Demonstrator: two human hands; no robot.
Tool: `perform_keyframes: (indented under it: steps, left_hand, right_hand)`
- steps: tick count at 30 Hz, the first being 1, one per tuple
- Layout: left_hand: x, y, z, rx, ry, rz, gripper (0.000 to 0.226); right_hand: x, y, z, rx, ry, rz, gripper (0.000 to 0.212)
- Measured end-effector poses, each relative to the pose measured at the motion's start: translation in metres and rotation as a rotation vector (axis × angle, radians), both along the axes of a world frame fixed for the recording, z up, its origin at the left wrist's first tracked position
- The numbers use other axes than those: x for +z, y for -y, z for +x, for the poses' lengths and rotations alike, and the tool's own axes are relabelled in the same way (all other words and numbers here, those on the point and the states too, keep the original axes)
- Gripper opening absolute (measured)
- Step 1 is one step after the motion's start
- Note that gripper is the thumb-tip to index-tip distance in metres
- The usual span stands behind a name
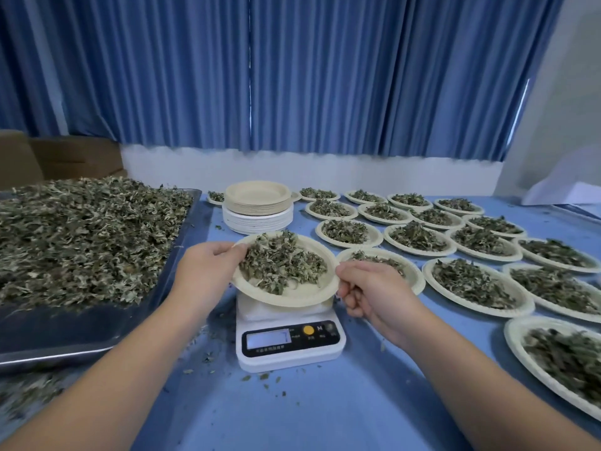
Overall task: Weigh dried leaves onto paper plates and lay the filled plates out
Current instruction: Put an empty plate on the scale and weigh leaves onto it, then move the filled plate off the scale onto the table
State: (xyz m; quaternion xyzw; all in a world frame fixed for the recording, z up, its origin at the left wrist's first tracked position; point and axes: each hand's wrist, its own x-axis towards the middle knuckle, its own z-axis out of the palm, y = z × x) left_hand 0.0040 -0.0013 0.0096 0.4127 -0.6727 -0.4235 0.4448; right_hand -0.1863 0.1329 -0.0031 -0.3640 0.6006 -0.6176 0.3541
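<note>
A cream paper plate (294, 296) heaped with dried green leaves (282, 263) sits tilted just over the white digital scale (289, 345). My left hand (208, 266) grips the plate's left rim, thumb over the edge by the leaves. My right hand (364, 288) pinches the right rim with the other fingers curled. Whether the plate rests on the scale or is lifted off it, I cannot tell. The scale's display is lit and blurred.
A large metal tray (65, 333) piled with dried leaves fills the left. A stack of empty plates (258, 206) stands behind the scale. Several filled plates (416, 237) lie in rows across the blue table (325, 411) to the right. Loose crumbs litter the table near the scale.
</note>
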Motion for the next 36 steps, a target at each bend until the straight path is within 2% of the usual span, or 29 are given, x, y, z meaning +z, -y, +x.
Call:
perform_keyframes:
  steps: [2,6,9,12,19,27,31,36]
  left_hand:
    - [0.002,-0.005,-0.003,-0.026,-0.029,0.021,0.015]
    - [0.010,-0.023,-0.019,-0.126,-0.132,0.193,0.032]
    - [0.015,-0.045,-0.042,-0.229,-0.291,0.304,0.022]
    - [0.014,-0.071,-0.073,-0.313,-0.355,0.357,0.017]
    - [0.013,-0.157,-0.169,-0.523,-0.358,0.379,0.014]
    - [0.029,-0.268,-0.272,-0.796,-0.308,0.384,0.015]
    - [0.036,-0.310,-0.296,-0.936,-0.212,0.409,0.009]
    - [0.036,-0.331,-0.310,-0.960,-0.199,0.450,0.007]
  right_hand:
    - [0.005,-0.011,-0.002,-0.011,0.007,-0.004,0.022]
    - [0.019,-0.042,-0.013,-0.060,-0.030,0.026,0.014]
    - [0.032,-0.071,-0.029,-0.096,-0.041,0.058,0.016]
    - [0.043,-0.106,-0.049,-0.166,-0.062,0.100,0.017]
    - [0.064,-0.209,-0.103,-0.387,-0.043,0.098,0.007]
    - [0.070,-0.332,-0.178,-0.713,-0.032,0.096,0.012]
    - [0.069,-0.393,-0.213,-0.842,-0.048,0.122,0.009]
    - [0.058,-0.450,-0.252,-1.012,0.007,0.165,0.010]
